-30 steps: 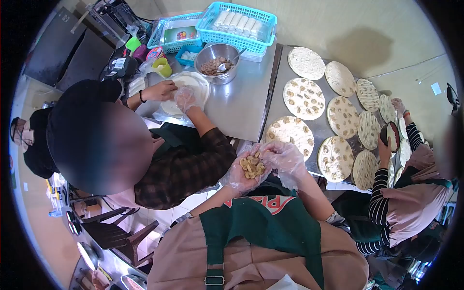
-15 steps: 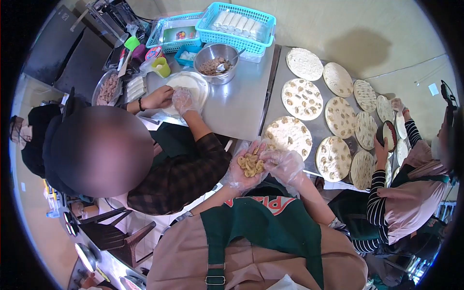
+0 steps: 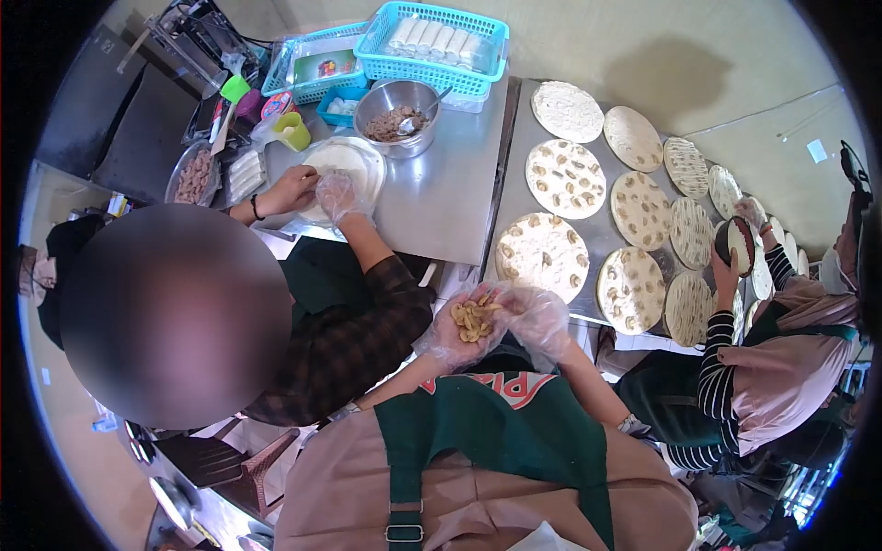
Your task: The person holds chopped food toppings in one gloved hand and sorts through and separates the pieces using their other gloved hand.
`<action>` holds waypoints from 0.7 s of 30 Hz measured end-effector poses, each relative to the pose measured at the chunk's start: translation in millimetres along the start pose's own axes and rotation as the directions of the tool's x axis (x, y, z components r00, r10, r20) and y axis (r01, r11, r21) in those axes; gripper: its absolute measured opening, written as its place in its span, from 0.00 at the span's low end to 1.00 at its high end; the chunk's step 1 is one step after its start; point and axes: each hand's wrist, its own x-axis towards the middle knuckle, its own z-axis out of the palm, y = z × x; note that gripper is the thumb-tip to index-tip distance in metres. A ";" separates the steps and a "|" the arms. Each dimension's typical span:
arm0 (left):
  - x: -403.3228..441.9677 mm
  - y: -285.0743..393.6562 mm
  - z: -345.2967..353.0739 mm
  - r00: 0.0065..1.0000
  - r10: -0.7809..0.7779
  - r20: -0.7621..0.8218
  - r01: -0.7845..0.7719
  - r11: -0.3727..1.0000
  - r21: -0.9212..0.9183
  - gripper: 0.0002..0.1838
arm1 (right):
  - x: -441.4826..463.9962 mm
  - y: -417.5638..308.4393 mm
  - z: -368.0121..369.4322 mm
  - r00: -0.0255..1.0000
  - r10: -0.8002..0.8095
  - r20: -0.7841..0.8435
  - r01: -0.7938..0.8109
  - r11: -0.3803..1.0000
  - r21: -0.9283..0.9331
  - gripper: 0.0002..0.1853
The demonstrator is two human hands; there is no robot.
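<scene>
Cupped in my left hand (image 3: 457,335), under a clear plastic glove, lies a small heap of sliced mushrooms (image 3: 473,319). My right hand (image 3: 533,321), gloved too, has its fingers at the right edge of the heap, closed together; the plastic hides what they pinch. Just beyond my hands is a round white-topped base with mushroom slices (image 3: 542,259) toward its right side. Further rounds carry mushrooms, such as one at the middle (image 3: 566,179) and one to the right (image 3: 631,290).
A co-worker on the left works at flat round dough (image 3: 344,174) near a steel bowl of minced filling (image 3: 397,118). Blue baskets (image 3: 432,46) stand behind. Another person on the right holds a dark-rimmed bowl (image 3: 734,246) over more rounds. A brown chair (image 3: 266,473) is lower left.
The view has shifted slightly, moving the tables left in the frame. My right fingers have moved from beside the heap onto its edge. The left co-worker's head has moved lower and left.
</scene>
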 end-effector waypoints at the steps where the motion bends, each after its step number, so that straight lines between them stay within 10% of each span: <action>1: 1.0 0.5 -3.5 1.000 -0.028 -0.011 0.028 0.999 0.028 0.19 | 0.8 4.9 0.3 0.995 0.098 0.035 -0.104 0.969 0.226 0.09; 2: 1.8 0.9 -6.3 0.998 -0.055 -0.021 0.056 0.997 0.056 0.18 | -2.0 8.3 -3.7 0.984 0.147 0.099 -0.177 0.853 0.491 0.10; 12: -2.3 2.0 2.6 0.995 -0.071 -0.067 0.068 0.997 -0.041 0.15 | -2.4 7.3 -29.8 0.881 0.447 0.154 -0.466 0.765 0.445 0.10; 16: 4.0 11.6 -11.9 0.998 -0.022 -0.061 0.018 0.998 -0.057 0.15 | 6.9 41.0 -38.7 0.923 0.370 -0.108 -0.361 0.928 0.094 0.12; 18: 2.2 11.6 -11.0 0.992 0.012 -0.127 -0.019 0.998 -0.055 0.14 | 6.3 69.2 -29.9 0.942 0.317 -0.114 -0.333 0.826 -0.455 0.13; 21: -0.4 12.0 -10.2 0.992 0.027 -0.122 -0.037 0.996 -0.076 0.13 | 7.2 88.7 -13.1 0.946 0.322 -0.048 -0.295 0.786 -0.544 0.13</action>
